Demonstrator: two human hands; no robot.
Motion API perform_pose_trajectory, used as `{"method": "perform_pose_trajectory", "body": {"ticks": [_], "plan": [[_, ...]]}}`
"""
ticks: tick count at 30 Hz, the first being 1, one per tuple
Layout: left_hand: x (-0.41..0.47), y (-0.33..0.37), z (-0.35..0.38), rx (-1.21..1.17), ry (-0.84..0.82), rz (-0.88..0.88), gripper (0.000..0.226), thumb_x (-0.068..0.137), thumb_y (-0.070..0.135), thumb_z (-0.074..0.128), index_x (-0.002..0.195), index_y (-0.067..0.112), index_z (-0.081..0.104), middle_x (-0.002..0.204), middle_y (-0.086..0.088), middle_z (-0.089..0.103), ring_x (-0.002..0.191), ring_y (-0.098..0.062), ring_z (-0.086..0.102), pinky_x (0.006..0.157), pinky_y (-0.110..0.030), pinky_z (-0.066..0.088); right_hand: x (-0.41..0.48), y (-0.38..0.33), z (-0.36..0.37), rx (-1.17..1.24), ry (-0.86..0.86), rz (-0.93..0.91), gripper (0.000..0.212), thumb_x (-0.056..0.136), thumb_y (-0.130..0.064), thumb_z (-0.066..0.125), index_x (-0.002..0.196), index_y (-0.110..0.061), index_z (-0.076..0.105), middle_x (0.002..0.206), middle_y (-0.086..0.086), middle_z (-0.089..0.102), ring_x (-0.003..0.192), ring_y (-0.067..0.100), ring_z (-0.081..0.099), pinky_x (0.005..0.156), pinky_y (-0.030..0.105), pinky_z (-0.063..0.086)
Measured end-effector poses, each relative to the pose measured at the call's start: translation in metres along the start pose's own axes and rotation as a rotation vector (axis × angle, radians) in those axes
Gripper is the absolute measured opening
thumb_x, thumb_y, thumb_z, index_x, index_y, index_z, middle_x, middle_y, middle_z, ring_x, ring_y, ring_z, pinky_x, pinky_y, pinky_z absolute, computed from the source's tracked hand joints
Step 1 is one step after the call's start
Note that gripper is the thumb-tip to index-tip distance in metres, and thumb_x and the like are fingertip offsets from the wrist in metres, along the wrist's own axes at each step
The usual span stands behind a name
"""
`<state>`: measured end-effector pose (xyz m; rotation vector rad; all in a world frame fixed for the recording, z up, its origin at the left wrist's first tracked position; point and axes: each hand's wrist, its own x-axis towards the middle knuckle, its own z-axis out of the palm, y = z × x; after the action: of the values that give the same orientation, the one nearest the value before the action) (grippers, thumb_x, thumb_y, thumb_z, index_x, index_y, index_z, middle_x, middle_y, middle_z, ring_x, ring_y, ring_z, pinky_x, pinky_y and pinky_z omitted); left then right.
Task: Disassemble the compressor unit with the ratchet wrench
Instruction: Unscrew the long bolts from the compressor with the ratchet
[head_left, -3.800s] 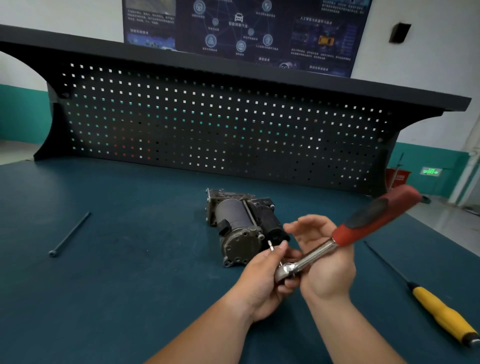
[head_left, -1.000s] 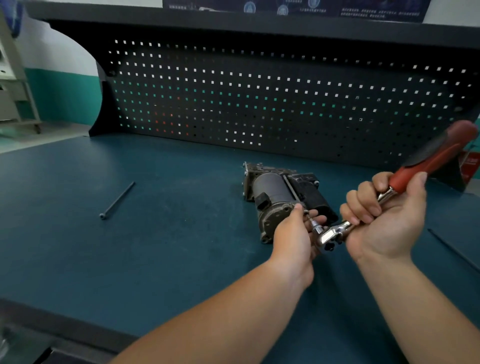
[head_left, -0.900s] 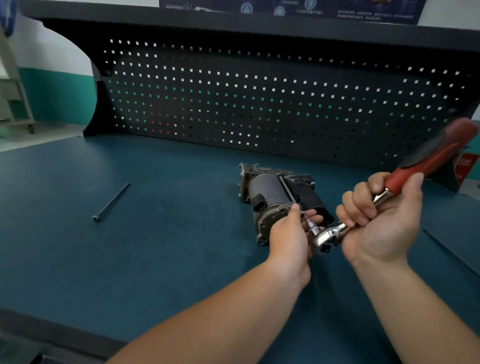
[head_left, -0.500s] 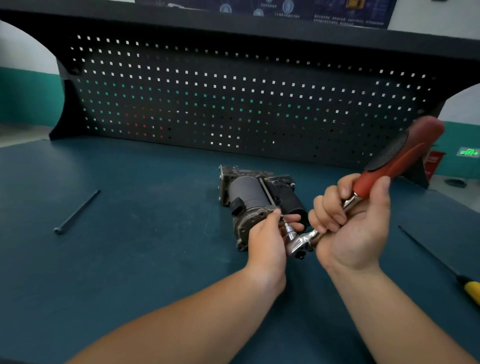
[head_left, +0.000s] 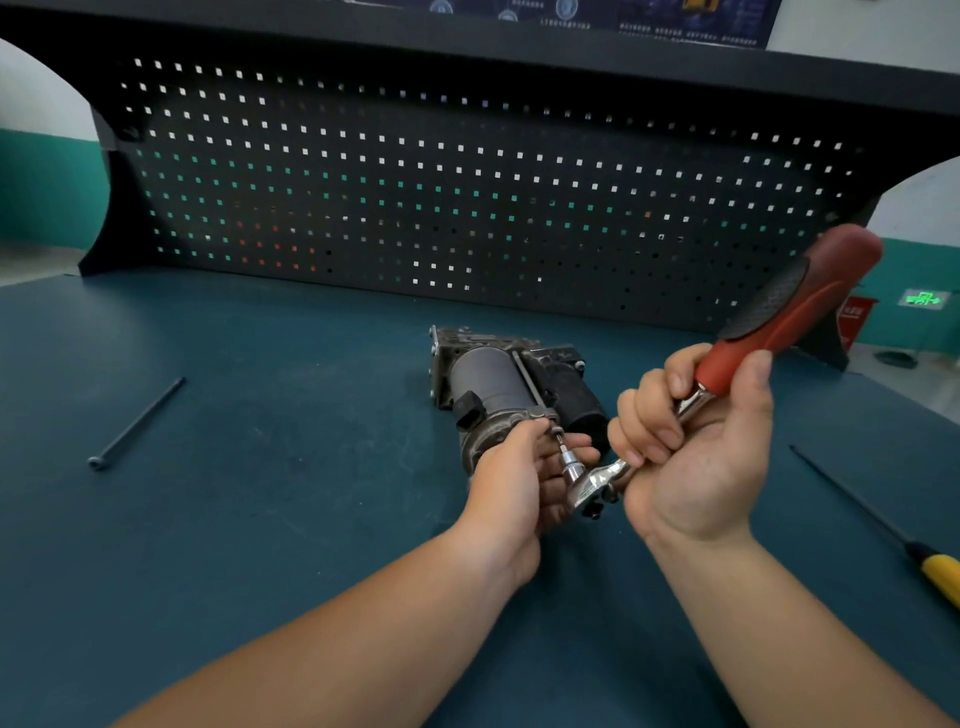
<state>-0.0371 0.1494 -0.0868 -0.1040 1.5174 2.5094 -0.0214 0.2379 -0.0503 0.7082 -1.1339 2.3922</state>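
You have two hands out, your left hand (head_left: 511, 483) and your right hand (head_left: 696, 457). They hold one ratchet wrench (head_left: 795, 312) with one socket (head_left: 571, 472) on it. One compressor unit (head_left: 488, 379) sits near the middle of the table (head_left: 260, 519). One long bolt (head_left: 136, 425) lies near the left edge. One screwdriver (head_left: 940, 570) lies at the right edge. One pegboard (head_left: 467, 197) stands along the back edge.

The left grip (head_left: 511, 483) hides the near end of the compressor unit (head_left: 488, 382) and whether the bit (head_left: 564, 453) meets it; the right grip (head_left: 696, 457) hides the mid-shank of the ratchet wrench (head_left: 795, 306). Far right of the compressor unit, the screwdriver (head_left: 935, 570) is cut off by the picture's edge
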Motion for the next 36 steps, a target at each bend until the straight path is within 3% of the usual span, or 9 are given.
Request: {"method": "perform_pose_trajectory", "body": {"ticks": [2,5,9,13,19,23,29,36], "plan": [[-0.002,0.003,-0.001,-0.007,-0.01,-0.012,0.041,0.097,0.032,0.038,0.086,0.008,0.069,0.066,0.002,0.071,0.039,-0.004,0.056,0.036,-0.009,0.034,0.001,0.0,-0.001,0.009,0.014,0.008,0.045,0.086,-0.051,0.029,0.057,-0.021,0.047,0.04,-0.011,0.028,0.034,0.003,0.022,0.036,0.014,0.025],[-0.006,0.005,-0.005,-0.011,-0.032,-0.018,0.04,0.098,0.031,0.036,0.09,0.008,0.068,0.071,0.001,0.073,0.042,-0.005,0.058,0.038,-0.011,0.037,0.001,0.0,-0.001,0.011,0.024,0.014,0.044,0.086,-0.05,0.029,0.058,-0.021,0.046,0.04,-0.011,0.028,0.034,0.003,0.022,0.036,0.014,0.025],[-0.018,0.0,-0.012,-0.016,-0.056,-0.015,0.038,0.098,0.03,0.034,0.097,0.012,0.067,0.084,0.003,0.075,0.054,-0.004,0.063,0.045,-0.017,0.044,0.002,0.0,-0.001,0.008,0.002,0.012,0.041,0.08,-0.057,0.041,0.058,-0.022,0.047,0.04,-0.011,0.029,0.034,0.003,0.022,0.036,0.014,0.025],[-0.023,0.002,-0.017,-0.024,-0.07,-0.027,0.033,0.097,0.03,0.036,0.103,0.012,0.064,0.08,0.005,0.075,0.059,-0.004,0.066,0.046,-0.019,0.048,0.001,0.0,0.0,0.006,-0.044,-0.008,0.044,0.071,-0.064,0.056,0.061,-0.022,0.048,0.042,-0.012,0.031,0.034,0.002,0.024,0.037,0.013,0.027],[-0.006,0.01,-0.001,0.11,-0.002,-0.054,0.036,0.097,0.039,0.041,0.085,0.016,0.066,0.067,0.008,0.071,0.042,-0.002,0.055,0.04,-0.012,0.036,0.0,0.001,0.0,-0.019,0.063,-0.025,0.042,0.087,-0.049,0.029,0.062,-0.018,0.043,0.041,-0.01,0.028,0.034,0.004,0.023,0.036,0.014,0.026],[0.002,0.001,0.003,0.034,0.061,0.007,0.032,0.094,0.036,0.053,0.078,0.012,0.069,0.07,0.002,0.073,0.056,-0.007,0.062,0.05,-0.017,0.046,-0.002,0.003,0.003,-0.073,0.112,-0.064,0.042,0.087,-0.05,0.03,0.066,-0.014,0.038,0.04,-0.01,0.028,0.034,0.004,0.024,0.036,0.015,0.027],[0.004,0.0,0.003,-0.082,0.036,-0.023,0.032,0.097,0.027,0.05,0.08,0.007,0.068,0.071,-0.004,0.073,0.061,-0.013,0.068,0.063,-0.024,0.051,0.0,0.003,0.004,-0.03,0.221,-0.072,0.044,0.089,-0.053,0.031,0.066,-0.016,0.038,0.042,-0.011,0.028,0.035,0.004,0.024,0.036,0.016,0.026],[-0.002,0.005,0.009,-0.15,0.052,-0.099,0.034,0.098,0.025,0.045,0.081,0.006,0.068,0.072,-0.005,0.072,0.063,-0.016,0.067,0.06,-0.026,0.051,0.003,0.006,0.011,-0.093,0.266,-0.047,0.043,0.086,-0.054,0.037,0.065,-0.017,0.04,0.042,-0.01,0.028,0.036,0.005,0.023,0.036,0.018,0.026]]}}
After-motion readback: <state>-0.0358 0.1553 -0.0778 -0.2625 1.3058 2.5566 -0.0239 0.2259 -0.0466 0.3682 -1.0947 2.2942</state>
